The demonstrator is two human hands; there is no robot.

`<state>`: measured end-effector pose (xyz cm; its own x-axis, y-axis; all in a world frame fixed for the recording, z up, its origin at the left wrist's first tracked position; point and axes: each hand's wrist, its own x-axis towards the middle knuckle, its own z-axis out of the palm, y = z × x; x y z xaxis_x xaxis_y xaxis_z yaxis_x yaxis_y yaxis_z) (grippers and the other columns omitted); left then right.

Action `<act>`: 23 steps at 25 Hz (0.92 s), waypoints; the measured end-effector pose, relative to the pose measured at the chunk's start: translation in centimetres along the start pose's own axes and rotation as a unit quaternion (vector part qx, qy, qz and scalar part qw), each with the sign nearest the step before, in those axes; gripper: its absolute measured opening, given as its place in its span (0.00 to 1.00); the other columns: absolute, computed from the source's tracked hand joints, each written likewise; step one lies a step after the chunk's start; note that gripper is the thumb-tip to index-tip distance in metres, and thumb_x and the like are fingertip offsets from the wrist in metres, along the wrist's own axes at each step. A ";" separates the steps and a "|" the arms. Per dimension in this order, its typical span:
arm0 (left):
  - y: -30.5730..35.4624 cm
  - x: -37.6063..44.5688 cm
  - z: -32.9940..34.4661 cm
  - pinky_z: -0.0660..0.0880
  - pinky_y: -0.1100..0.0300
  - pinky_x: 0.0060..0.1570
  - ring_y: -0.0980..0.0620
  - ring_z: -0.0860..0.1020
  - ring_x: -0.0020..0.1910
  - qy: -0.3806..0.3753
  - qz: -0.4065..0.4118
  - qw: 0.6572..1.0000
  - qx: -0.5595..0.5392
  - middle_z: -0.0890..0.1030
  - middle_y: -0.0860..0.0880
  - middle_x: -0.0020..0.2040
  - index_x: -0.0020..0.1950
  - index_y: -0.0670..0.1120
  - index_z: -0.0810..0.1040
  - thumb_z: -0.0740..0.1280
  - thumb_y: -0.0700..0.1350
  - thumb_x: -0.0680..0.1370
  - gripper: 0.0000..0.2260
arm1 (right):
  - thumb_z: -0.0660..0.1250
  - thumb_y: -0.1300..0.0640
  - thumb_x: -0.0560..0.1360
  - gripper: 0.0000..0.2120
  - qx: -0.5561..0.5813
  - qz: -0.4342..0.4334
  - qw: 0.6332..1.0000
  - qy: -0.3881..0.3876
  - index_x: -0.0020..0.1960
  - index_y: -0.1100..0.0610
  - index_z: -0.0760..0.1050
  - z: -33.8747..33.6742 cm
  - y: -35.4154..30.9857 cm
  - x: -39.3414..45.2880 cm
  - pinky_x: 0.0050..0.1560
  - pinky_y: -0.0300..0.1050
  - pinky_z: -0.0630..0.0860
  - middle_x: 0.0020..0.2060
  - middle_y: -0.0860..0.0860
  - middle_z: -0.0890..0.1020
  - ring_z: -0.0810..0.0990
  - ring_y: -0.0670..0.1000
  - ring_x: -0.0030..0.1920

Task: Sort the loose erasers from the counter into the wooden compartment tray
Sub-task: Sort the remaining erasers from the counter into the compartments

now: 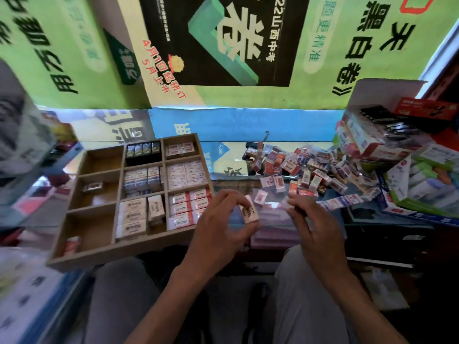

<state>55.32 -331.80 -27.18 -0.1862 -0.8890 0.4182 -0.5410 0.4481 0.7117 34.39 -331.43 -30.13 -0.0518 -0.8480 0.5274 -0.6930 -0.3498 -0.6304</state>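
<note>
The wooden compartment tray [74, 258] sits on the left of the counter, most compartments filled with wrapped erasers in rows; the left column holds only one or two. A heap of loose erasers [305, 167] lies on the glass counter to the right. My left hand [218, 227] pinches a cream eraser with dark writing [249, 211] just right of the tray's front corner. My right hand [313, 219] is beside it, fingers closed on a small pale eraser [285, 203], partly hidden by the fingers.
Open boxes of packaged stationery [419, 175] pile up at the far right. A single wrapped pink eraser [260, 197] lies between the hands and the heap. Green and blue posters back the counter. My knees are below the counter edge.
</note>
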 end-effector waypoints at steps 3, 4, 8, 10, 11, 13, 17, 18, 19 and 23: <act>-2.2 -1.3 -4.8 0.74 0.63 0.52 0.59 0.76 0.54 0.064 -0.025 0.998 0.011 0.76 0.56 0.53 0.48 0.48 0.78 0.79 0.45 0.68 0.14 | 0.62 0.50 0.79 0.10 0.093 -0.024 0.995 -0.023 0.56 0.50 0.78 3.0 -4.5 0.0 0.55 0.27 0.70 0.55 0.37 0.79 0.76 0.31 0.55; -3.0 -1.7 -6.4 0.75 0.60 0.53 0.58 0.76 0.55 0.081 -0.036 0.996 0.017 0.77 0.56 0.53 0.48 0.49 0.78 0.79 0.44 0.67 0.14 | 0.62 0.49 0.79 0.10 0.110 -0.034 0.993 -0.038 0.57 0.48 0.76 3.9 -5.6 0.0 0.55 0.26 0.69 0.56 0.37 0.78 0.76 0.30 0.55; -7.0 -2.6 -12.4 0.77 0.51 0.54 0.56 0.77 0.53 0.129 -0.109 0.983 0.065 0.78 0.55 0.52 0.49 0.53 0.77 0.79 0.44 0.68 0.15 | 0.59 0.46 0.79 0.09 0.150 -0.053 0.977 -0.145 0.58 0.43 0.72 7.3 -9.5 0.1 0.52 0.27 0.71 0.57 0.40 0.79 0.78 0.35 0.53; -8.3 -2.7 -14.3 0.77 0.48 0.53 0.53 0.78 0.51 0.134 -0.127 0.980 0.072 0.79 0.54 0.50 0.48 0.54 0.77 0.80 0.43 0.67 0.16 | 0.60 0.46 0.79 0.07 0.149 -0.078 0.966 -0.197 0.57 0.43 0.72 9.0 -11.2 0.5 0.54 0.31 0.71 0.57 0.41 0.80 0.78 0.38 0.54; -8.8 -2.8 -15.0 0.77 0.47 0.53 0.52 0.78 0.51 0.126 -0.126 0.981 0.080 0.79 0.53 0.50 0.47 0.55 0.76 0.80 0.42 0.66 0.17 | 0.60 0.47 0.79 0.07 0.145 -0.095 0.960 -0.219 0.56 0.44 0.72 9.9 -11.9 0.8 0.55 0.34 0.72 0.57 0.43 0.81 0.78 0.41 0.55; -9.3 -3.0 -15.7 0.77 0.51 0.51 0.53 0.78 0.51 0.106 -0.135 0.981 0.091 0.79 0.53 0.51 0.48 0.56 0.76 0.79 0.44 0.67 0.17 | 0.59 0.47 0.79 0.09 0.113 -0.134 0.951 -0.256 0.56 0.48 0.72 11.6 -12.9 1.5 0.56 0.41 0.73 0.55 0.46 0.82 0.79 0.47 0.54; -9.9 -4.3 -16.3 0.75 0.63 0.46 0.58 0.77 0.50 0.106 -0.155 0.979 0.085 0.78 0.54 0.52 0.50 0.55 0.76 0.78 0.46 0.68 0.16 | 0.59 0.49 0.80 0.09 0.038 -0.187 0.935 -0.298 0.55 0.52 0.73 14.0 -14.4 2.9 0.55 0.49 0.74 0.55 0.49 0.81 0.78 0.52 0.54; -10.0 -4.5 -16.4 0.76 0.63 0.47 0.58 0.77 0.50 0.106 -0.151 0.979 0.083 0.79 0.54 0.51 0.50 0.55 0.76 0.78 0.46 0.68 0.16 | 0.62 0.51 0.80 0.06 0.037 -0.199 0.930 -0.306 0.55 0.52 0.73 14.5 -14.8 3.1 0.55 0.49 0.74 0.56 0.49 0.80 0.78 0.52 0.54; -10.1 -4.7 -16.4 0.76 0.63 0.48 0.57 0.78 0.50 0.105 -0.149 0.980 0.081 0.79 0.55 0.51 0.50 0.55 0.76 0.78 0.46 0.68 0.16 | 0.63 0.54 0.80 0.05 0.039 -0.209 0.926 -0.313 0.55 0.53 0.73 14.8 -15.1 3.2 0.55 0.48 0.74 0.56 0.49 0.80 0.78 0.51 0.55; -10.1 -4.9 -17.0 0.75 0.66 0.48 0.57 0.78 0.51 0.122 -0.144 0.979 0.072 0.79 0.54 0.52 0.50 0.52 0.77 0.79 0.45 0.68 0.15 | 0.68 0.59 0.77 0.09 0.113 -0.132 0.942 -0.287 0.57 0.53 0.75 14.6 -15.6 3.2 0.56 0.30 0.71 0.56 0.46 0.79 0.76 0.42 0.56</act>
<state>75.64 -330.43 -26.85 0.1824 -0.9202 0.3463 -0.6550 0.1489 0.7408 55.55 -334.48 -26.99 0.5439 -0.7719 0.3292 -0.4523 -0.6001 -0.6598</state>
